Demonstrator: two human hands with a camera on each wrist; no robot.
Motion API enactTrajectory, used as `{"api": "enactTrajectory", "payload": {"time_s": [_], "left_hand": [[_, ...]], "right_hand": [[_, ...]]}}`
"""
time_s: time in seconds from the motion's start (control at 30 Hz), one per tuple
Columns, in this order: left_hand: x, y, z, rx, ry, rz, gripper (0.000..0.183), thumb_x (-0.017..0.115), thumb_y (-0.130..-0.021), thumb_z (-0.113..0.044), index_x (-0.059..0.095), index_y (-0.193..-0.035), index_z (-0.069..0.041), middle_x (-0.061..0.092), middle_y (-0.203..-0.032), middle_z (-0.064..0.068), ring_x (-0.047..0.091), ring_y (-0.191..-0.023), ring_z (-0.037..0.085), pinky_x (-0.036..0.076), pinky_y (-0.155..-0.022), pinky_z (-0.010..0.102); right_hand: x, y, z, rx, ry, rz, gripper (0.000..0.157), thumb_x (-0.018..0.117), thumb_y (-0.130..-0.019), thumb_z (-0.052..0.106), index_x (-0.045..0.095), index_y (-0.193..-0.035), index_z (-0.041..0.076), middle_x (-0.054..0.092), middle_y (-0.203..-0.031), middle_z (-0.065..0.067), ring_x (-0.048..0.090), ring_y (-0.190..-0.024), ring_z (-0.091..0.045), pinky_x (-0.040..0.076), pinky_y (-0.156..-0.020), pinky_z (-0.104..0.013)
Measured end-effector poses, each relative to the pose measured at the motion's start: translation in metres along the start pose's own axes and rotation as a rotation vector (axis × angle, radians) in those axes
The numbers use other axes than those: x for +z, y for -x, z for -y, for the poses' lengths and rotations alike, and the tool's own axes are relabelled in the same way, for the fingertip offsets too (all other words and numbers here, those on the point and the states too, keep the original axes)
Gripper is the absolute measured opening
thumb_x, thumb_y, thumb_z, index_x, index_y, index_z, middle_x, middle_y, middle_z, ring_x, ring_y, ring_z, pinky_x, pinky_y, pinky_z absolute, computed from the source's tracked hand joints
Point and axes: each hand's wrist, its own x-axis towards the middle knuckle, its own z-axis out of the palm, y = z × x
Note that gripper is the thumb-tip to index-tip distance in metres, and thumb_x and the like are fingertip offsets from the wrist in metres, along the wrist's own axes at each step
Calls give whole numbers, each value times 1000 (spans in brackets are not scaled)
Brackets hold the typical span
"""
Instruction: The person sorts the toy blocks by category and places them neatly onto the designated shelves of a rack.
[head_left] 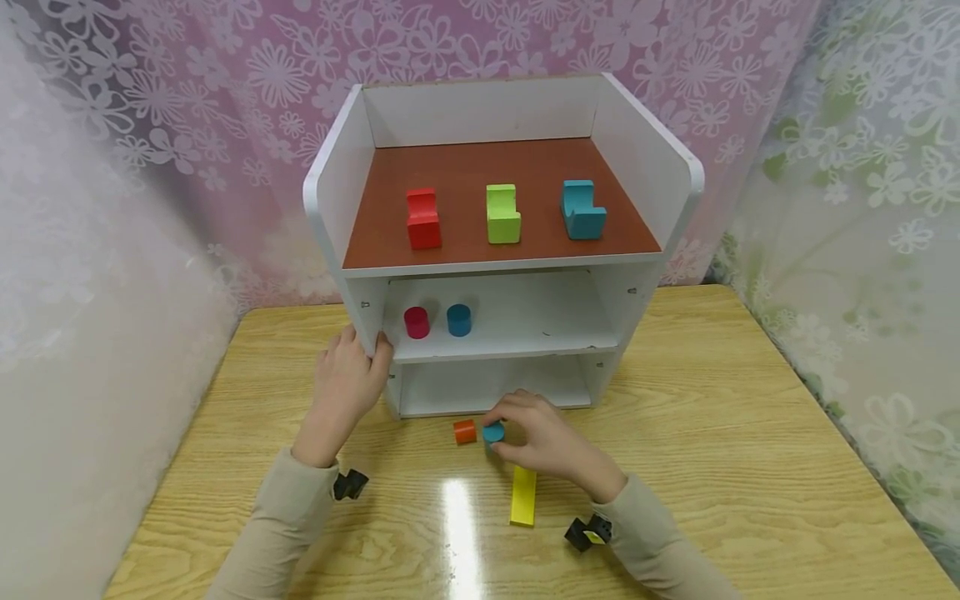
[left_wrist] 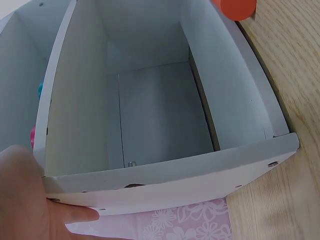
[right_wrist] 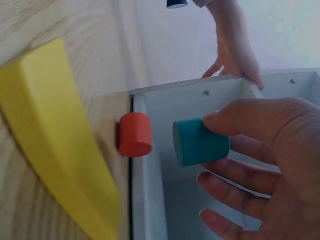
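My right hand point(head_left: 543, 437) pinches a teal cylinder block point(right_wrist: 200, 141) between thumb and fingers, in front of the white shelf's lowest compartment. An orange cylinder block point(head_left: 465, 432) lies on its side on the table beside it. Below that hand is a yellow block point(head_left: 523, 497), long with a curved side in the right wrist view. My left hand point(head_left: 348, 375) grips the left side panel of the white shelf point(head_left: 617, 333), thumb inside and fingers outside. A crimson cylinder block point(head_left: 417, 322) and a blue cylinder block point(head_left: 459, 320) stand on the middle shelf.
On the brown top board point(head_left: 465, 167) stand a red notched block point(head_left: 424, 229), a lime green one point(head_left: 503, 225) and a teal one point(head_left: 583, 218). The wooden table point(head_left: 750, 433) extends on both sides of the shelf. Flowered curtains hang behind and at the sides.
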Motion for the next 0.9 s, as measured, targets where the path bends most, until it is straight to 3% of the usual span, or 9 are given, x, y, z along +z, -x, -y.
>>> {"api": "enactTrajectory", "payload": {"time_s": [0.23, 0.37, 0.63, 0.9], "left_hand": [[0, 0, 0, 13, 1, -16, 44, 33, -102, -35, 60, -119, -4, 60, -98, 16, 57, -85, 41, 44, -69, 52], [2, 0, 1, 25, -8, -35, 41, 35, -101, -33, 61, -112, -4, 60, -95, 16, 57, -80, 40, 44, -65, 51], [2, -1, 1, 11, -4, -23, 43, 35, -101, -34, 60, -120, -4, 60, -99, 16, 56, -83, 40, 43, -67, 51], [2, 0, 1, 13, -5, -18, 45, 34, -102, -34, 59, -123, -4, 60, -101, 16, 55, -83, 40, 43, -68, 51]], "right_hand": [[-14, -1, 14, -11, 32, -6, 24, 78, -80, 10, 73, -104, 11, 69, -98, 6, 61, -91, -15, 50, -81, -34], [-21, -3, 19, -61, 42, -34, 22, 77, -80, 9, 73, -101, 10, 69, -98, 5, 61, -89, -13, 52, -79, -32], [-36, -10, 28, -162, 44, -106, 22, 78, -78, 9, 72, -99, 10, 68, -96, 6, 59, -87, -16, 48, -77, -31], [-53, -19, 40, -205, 41, -175, 23, 77, -79, 10, 71, -102, 11, 67, -98, 7, 56, -91, -14, 46, -80, -32]]}}
